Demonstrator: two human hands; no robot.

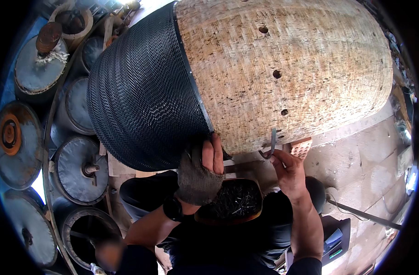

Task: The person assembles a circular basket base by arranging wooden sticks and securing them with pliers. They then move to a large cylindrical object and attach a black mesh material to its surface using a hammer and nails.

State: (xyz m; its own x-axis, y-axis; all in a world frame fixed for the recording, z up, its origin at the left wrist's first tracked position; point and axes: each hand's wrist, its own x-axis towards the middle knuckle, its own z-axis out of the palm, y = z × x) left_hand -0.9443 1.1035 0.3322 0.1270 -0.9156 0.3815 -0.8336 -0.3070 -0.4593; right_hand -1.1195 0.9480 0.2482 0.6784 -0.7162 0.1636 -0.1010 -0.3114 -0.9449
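Observation:
A large barrel-shaped drum [301, 59] lies in front of me, its right part pale, roughly chipped wood with several dark holes. Ribbed black sheeting [140, 87] wraps its left part, and a narrow dark strip [192, 75] edges the seam. My left hand [201, 172], in a grey fingerless glove, is closed at the lower end of that seam with its bare fingers on the edge; its thumb is hidden. Off to the right, my right hand [289, 174] pinches a thin, curled grey strip [273, 140] near the wood. Whether both strips are one piece is hidden.
Between my knees rests a bowl [260, 197] of small dark nails. A perforated brick [302, 147] sits under the drum's right side. Several round grey-faced rollers [81, 169] stand along the left. A rod [365, 214] and a dark case [337, 240] lie at lower right.

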